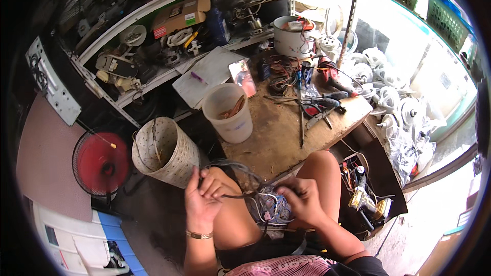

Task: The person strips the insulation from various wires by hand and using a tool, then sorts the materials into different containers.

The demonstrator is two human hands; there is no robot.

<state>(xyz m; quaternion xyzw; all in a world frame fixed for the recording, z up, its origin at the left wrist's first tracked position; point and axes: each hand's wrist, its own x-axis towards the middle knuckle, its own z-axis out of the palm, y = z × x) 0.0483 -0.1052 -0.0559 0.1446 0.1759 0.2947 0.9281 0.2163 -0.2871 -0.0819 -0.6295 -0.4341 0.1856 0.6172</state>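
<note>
My left hand (205, 194), with a metal watch band at its wrist, has its fingers curled round a dark cable (236, 196) above my left thigh. More of that cable loops up and over between my hands. To the right, my right hand (302, 200) is closed too, thumb pressed to the fingers, where the cable runs into its grip; the exact pinch is partly hidden. Below and between the hands, a tangled bundle of thin wires (271, 209) in grey, blue and white lies in my lap, with a small pinkish connector (267, 215) among them.
Ahead stands a wooden bench (276, 128) bearing a white bucket (228, 115), a phone (242, 78), pliers (327, 101) and a metal pot (293, 38). A speckled bin (166, 151) and red fan (105, 163) are left. A cordless drill (365, 199) lies in an open drawer right.
</note>
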